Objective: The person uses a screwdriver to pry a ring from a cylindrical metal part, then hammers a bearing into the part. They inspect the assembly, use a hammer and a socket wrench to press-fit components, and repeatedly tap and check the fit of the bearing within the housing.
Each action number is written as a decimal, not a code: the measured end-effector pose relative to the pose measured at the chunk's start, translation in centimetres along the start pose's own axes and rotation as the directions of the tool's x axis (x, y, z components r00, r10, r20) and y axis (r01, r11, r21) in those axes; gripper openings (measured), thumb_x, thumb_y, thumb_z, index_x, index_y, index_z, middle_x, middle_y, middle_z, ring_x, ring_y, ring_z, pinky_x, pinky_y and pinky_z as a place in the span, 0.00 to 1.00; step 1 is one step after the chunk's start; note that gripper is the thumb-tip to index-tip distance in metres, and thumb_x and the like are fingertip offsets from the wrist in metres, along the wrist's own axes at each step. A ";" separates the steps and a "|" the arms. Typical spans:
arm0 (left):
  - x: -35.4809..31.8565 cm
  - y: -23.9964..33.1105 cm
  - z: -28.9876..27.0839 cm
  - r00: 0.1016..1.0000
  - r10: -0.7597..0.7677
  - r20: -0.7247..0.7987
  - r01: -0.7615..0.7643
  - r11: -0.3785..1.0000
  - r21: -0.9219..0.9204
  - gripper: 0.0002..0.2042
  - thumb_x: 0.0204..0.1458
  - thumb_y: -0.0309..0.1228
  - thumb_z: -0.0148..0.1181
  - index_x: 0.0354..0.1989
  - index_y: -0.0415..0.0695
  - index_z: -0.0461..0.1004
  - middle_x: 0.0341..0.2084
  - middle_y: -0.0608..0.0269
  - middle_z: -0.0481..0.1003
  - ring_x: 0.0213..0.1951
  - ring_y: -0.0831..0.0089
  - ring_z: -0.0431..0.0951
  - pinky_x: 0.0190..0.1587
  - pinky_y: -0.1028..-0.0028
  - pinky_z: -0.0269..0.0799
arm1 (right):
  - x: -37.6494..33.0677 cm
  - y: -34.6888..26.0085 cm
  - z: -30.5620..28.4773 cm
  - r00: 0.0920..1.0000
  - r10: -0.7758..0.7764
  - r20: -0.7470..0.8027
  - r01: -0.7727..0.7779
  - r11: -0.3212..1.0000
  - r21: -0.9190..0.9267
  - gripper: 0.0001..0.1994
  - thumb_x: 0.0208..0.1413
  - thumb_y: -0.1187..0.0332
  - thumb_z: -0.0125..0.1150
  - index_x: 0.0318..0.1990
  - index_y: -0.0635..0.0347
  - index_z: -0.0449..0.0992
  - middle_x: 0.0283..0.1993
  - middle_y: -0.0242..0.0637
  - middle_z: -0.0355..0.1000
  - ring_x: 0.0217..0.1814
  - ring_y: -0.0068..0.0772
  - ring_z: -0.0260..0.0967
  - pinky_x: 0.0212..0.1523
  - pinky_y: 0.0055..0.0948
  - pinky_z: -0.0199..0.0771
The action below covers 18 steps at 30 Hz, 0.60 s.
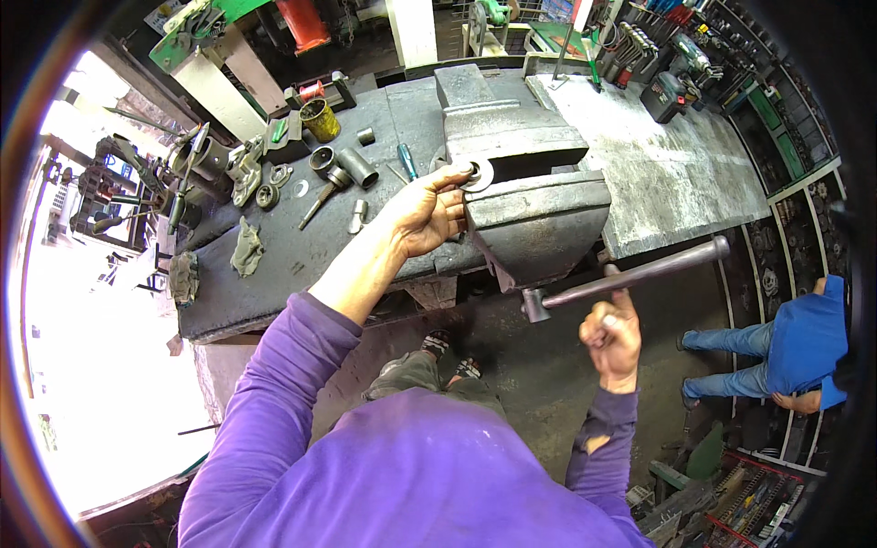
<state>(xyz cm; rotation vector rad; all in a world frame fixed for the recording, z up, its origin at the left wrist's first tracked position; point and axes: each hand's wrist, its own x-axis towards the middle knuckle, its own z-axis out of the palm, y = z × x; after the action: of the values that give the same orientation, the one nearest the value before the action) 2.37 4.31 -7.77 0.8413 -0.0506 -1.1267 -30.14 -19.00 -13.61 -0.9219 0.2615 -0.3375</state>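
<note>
A large grey bench vise (530, 215) stands at the bench's front edge, its jaws apart. At the left end of the jaws, my left hand (429, 212) pinches a flat metal ring (479, 176) with a darker round piece at its centre. The ring lies against the top of the near jaw. Below the vise, its handle bar (639, 270) slants up to the right. My right hand (614, 336) is just under this bar, one finger stretched up against it and the others loosely curled, not wrapped round it. That hand is slightly blurred.
Left of the vise, the dark bench (274, 265) carries metal sleeves (356, 168), a yellow can (320, 120), a blue-handled screwdriver (406, 162) and a rag (247, 248). A cordless drill (671, 87) sits on the right-hand board (676, 173). A person in blue (795, 342) stands at right.
</note>
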 end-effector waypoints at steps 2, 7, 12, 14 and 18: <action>0.3 0.0 -0.2 1.000 -0.013 0.018 0.013 1.000 -0.020 0.18 0.67 0.43 0.64 0.57 0.45 0.78 0.53 0.55 0.83 0.49 0.64 0.81 0.58 0.64 0.73 | -1.0 0.7 5.0 0.983 0.135 0.122 -0.089 0.942 -0.325 0.42 0.52 0.75 0.65 0.79 0.56 0.64 0.26 0.24 0.69 0.25 0.15 0.62 0.28 0.21 0.65; 0.8 0.6 -0.9 0.997 -0.072 0.034 0.071 0.997 0.033 0.10 0.65 0.43 0.67 0.44 0.51 0.80 0.30 0.74 0.77 0.32 0.77 0.75 0.40 0.70 0.69 | -0.5 2.3 12.2 0.956 0.241 0.168 -0.097 0.798 -0.594 0.34 0.58 0.75 0.69 0.75 0.60 0.70 0.35 0.23 0.72 0.34 0.16 0.64 0.39 0.21 0.68; 0.6 -0.7 -0.4 0.994 -0.075 0.075 0.082 0.993 -0.084 0.09 0.64 0.43 0.67 0.42 0.53 0.81 0.26 0.79 0.73 0.32 0.77 0.75 0.50 0.64 0.68 | -0.4 -2.1 14.9 0.870 0.346 0.351 -0.073 0.794 -0.603 0.26 0.61 0.68 0.72 0.66 0.64 0.77 0.36 0.28 0.71 0.37 0.18 0.65 0.41 0.23 0.69; 0.7 -1.7 0.1 0.994 -0.094 0.055 0.101 0.984 -0.149 0.09 0.64 0.41 0.68 0.45 0.52 0.81 0.35 0.75 0.81 0.37 0.77 0.78 0.53 0.62 0.71 | 1.1 -1.0 16.8 0.815 0.465 0.345 0.035 0.556 -0.831 0.23 0.62 0.67 0.70 0.63 0.66 0.77 0.35 0.36 0.74 0.36 0.28 0.70 0.43 0.29 0.74; 1.0 -1.8 0.9 0.996 -0.085 0.018 0.086 0.979 -0.183 0.13 0.64 0.39 0.66 0.54 0.57 0.78 0.49 0.69 0.83 0.48 0.70 0.79 0.61 0.58 0.70 | 6.0 8.4 19.3 0.824 0.308 0.476 0.398 0.283 -0.873 0.21 0.59 0.68 0.66 0.58 0.66 0.78 0.48 0.54 0.79 0.49 0.56 0.78 0.54 0.48 0.79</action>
<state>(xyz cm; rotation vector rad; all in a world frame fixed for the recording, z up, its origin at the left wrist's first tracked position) 1.06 2.74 -8.56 0.6778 0.0810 -1.1969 -16.22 -2.57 -9.72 -2.2642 -0.2042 0.1459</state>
